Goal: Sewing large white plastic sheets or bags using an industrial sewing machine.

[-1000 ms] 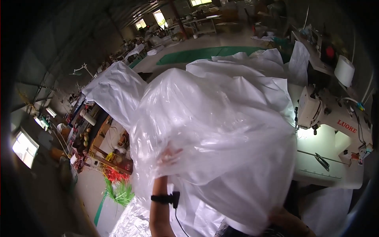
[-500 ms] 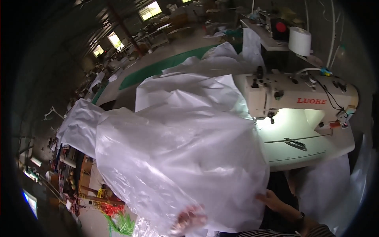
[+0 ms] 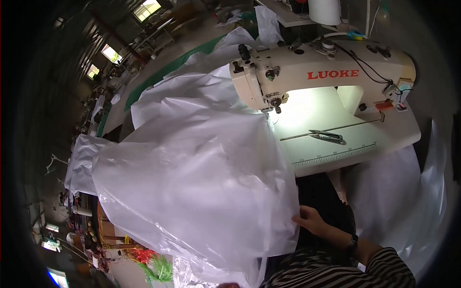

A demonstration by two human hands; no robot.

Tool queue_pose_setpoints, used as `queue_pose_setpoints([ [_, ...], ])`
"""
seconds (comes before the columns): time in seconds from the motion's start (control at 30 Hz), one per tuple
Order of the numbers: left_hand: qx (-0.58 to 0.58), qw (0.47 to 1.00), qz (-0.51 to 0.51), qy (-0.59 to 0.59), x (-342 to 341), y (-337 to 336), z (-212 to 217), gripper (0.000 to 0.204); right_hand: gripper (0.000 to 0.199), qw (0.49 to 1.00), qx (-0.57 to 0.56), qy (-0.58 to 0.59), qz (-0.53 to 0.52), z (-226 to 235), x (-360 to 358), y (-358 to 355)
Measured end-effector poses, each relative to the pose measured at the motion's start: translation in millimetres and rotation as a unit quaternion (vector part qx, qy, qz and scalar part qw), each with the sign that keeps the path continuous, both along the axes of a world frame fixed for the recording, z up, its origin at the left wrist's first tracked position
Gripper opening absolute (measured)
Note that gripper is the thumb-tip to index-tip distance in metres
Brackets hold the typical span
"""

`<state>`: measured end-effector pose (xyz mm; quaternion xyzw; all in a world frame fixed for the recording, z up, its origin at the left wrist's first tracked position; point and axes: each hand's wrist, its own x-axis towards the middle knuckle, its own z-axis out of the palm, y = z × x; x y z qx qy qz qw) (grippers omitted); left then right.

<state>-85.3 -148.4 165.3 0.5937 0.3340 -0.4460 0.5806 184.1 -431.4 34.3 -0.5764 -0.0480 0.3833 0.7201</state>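
Observation:
A big white plastic sheet (image 3: 192, 182) spreads over the sewing table, its upper right edge running under the needle of a cream sewing machine (image 3: 312, 72). At the sheet's lower right edge, my right hand (image 3: 312, 221) closes its thumb and fingers on the border. Only a sliver of my left hand (image 3: 228, 285) shows at the bottom rim, by the sheet's near end, and its fingers are out of sight. Small thread snips (image 3: 327, 137) lie on the lit machine bed, beside a thin metal rod (image 3: 350, 126).
More white sheeting (image 3: 384, 192) hangs to the right of the table. A white thread cone (image 3: 324, 12) stands behind the machine. Red and green strands (image 3: 161, 268) lie low at the left. Beyond the sheet runs a long green strip (image 3: 144, 91).
My view has shifted, with the machine now larger and further left. My left hand has slid down almost out of the picture. My right hand stays at the sheet's edge.

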Motion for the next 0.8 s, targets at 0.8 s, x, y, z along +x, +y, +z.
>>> queue_pose_setpoints([
  [0.8,0.686,0.556,-0.134,-0.45,225.5,40.0,-11.1,0.066,0.028,0.984,-0.073,-0.159,-0.018,14.3,23.3,7.4],
])
